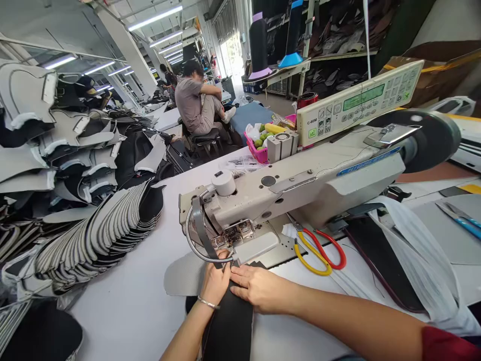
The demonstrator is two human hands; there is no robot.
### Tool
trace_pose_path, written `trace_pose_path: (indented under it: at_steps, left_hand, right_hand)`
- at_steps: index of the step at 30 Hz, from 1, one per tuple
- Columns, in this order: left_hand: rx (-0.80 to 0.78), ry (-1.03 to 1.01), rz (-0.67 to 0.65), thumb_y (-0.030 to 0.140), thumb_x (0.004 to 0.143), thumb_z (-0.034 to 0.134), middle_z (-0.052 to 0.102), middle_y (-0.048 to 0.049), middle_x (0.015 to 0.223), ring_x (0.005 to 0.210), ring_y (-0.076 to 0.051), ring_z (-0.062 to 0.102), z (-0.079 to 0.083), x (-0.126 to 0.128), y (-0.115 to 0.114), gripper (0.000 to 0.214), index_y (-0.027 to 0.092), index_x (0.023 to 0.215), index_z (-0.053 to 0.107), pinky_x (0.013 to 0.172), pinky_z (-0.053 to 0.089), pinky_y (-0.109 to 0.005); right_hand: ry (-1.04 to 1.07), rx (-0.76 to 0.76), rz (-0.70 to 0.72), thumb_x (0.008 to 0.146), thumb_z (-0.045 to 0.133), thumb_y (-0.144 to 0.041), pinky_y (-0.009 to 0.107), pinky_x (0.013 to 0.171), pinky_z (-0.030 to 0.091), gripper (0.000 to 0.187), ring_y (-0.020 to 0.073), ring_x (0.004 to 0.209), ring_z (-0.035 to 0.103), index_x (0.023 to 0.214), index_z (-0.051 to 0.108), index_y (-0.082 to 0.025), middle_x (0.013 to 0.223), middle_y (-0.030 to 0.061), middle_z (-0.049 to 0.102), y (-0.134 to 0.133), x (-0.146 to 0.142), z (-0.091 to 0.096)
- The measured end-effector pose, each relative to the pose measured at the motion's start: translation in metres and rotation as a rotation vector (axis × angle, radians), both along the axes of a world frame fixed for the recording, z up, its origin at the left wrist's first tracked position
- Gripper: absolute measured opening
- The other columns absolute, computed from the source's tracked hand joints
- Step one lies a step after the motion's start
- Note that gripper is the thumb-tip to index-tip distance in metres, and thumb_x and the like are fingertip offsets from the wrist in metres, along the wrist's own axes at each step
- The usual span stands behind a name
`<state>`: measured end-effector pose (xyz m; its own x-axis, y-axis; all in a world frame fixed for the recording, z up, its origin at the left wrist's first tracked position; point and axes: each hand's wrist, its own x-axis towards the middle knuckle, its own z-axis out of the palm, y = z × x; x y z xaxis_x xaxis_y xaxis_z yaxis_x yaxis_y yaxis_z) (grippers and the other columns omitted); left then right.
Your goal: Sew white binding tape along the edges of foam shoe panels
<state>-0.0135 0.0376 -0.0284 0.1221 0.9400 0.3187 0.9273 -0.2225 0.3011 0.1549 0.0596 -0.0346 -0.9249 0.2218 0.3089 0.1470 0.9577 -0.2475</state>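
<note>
My left hand (216, 283), with a bangle at the wrist, is closed with its fingertips on a black sheet piece (229, 328), just in front of the sewing machine's (280, 180) needle area. Its fingertips are partly hidden by a metal hose and a dark grey strap (203, 228). My right hand (261, 288) lies on the same piece, fingers stretched out and pressing it down. A light grey mesh piece (184, 276) lies to the left, partly under my left hand. Scissors with red and yellow handles (319, 250) rest right of the machine's needle plate.
On the left stands a long stack of cut pieces (108, 235), with heaped pieces behind. A pink basket of fruit (257, 150) sits behind the machine, near its control panel (356, 103). Blue-handled scissors (464, 220) lie at right. A person (197, 103) sits farther back.
</note>
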Motion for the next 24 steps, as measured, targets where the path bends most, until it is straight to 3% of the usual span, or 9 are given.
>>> trace_pose_path:
  at_steps: [4, 7, 11, 17, 21, 24]
  left_hand:
    - [-0.053, -0.072, -0.111, 0.015, 0.079, 0.037, 0.063, -0.0042, 0.076, 0.074, -0.015, 0.059, -0.002, -0.007, -0.004, 0.027, 0.02, 0.078, 0.063, 0.069, 0.049, -0.028]
    - [-0.06, -0.031, -0.207, 0.007, 0.075, 0.033, 0.063, -0.0038, 0.083, 0.083, -0.016, 0.057, 0.001, -0.006, -0.007, 0.037, 0.022, 0.088, 0.064, 0.077, 0.048, -0.031]
    - [-0.065, 0.062, -0.275, 0.001, 0.071, 0.029, 0.063, -0.0048, 0.082, 0.08, -0.017, 0.057, 0.003, -0.004, -0.005, 0.047, 0.023, 0.097, 0.062, 0.073, 0.048, -0.032]
    - [-0.006, 0.239, -0.364, 0.003, 0.076, 0.03, 0.062, -0.0066, 0.083, 0.076, -0.017, 0.056, -0.003, -0.019, 0.009, 0.043, 0.019, 0.106, 0.056, 0.074, 0.047, -0.033]
    - [-0.003, 0.385, -0.525, 0.012, 0.081, 0.034, 0.061, -0.0089, 0.086, 0.078, -0.017, 0.055, 0.006, -0.025, 0.017, 0.031, 0.016, 0.102, 0.057, 0.071, 0.046, -0.031]
    - [0.001, 0.451, -0.543, 0.016, 0.083, 0.034, 0.061, -0.0091, 0.086, 0.078, -0.018, 0.055, 0.011, -0.014, 0.013, 0.027, 0.016, 0.095, 0.058, 0.069, 0.044, -0.029]
  right_hand:
    - [-0.003, -0.009, 0.013, 0.08, 0.046, -0.017, 0.035, 0.089, 0.036, 0.028, 0.0234, 0.108, 0.043, 0.105, 0.055, -0.009, 0.108, 0.016, 0.053, -0.004, 0.001, 0.003]
    - [-0.012, -0.06, 0.005, 0.081, 0.044, -0.015, 0.031, 0.082, 0.041, 0.027, 0.0211, 0.101, 0.048, 0.105, 0.055, -0.01, 0.1, 0.0125, 0.057, -0.003, 0.001, 0.004]
    - [-0.063, -0.129, -0.029, 0.081, 0.042, -0.014, 0.029, 0.07, 0.044, 0.03, 0.0193, 0.087, 0.053, 0.109, 0.053, -0.012, 0.091, 0.0083, 0.059, -0.004, -0.001, -0.001]
    - [0.025, -0.107, -0.109, 0.083, 0.039, -0.014, 0.035, 0.083, 0.041, 0.039, 0.0225, 0.102, 0.048, 0.121, 0.043, -0.007, 0.108, 0.0145, 0.054, -0.004, -0.016, -0.009]
    - [-0.005, -0.052, -0.004, 0.083, 0.048, -0.025, 0.033, 0.086, 0.041, 0.037, 0.0229, 0.103, 0.048, 0.112, 0.05, -0.002, 0.109, 0.0167, 0.054, -0.01, -0.011, -0.002]
    - [-0.044, 0.036, 0.073, 0.083, 0.047, -0.021, 0.034, 0.09, 0.038, 0.027, 0.0237, 0.108, 0.044, 0.102, 0.058, -0.005, 0.109, 0.0151, 0.054, -0.023, -0.001, 0.006]
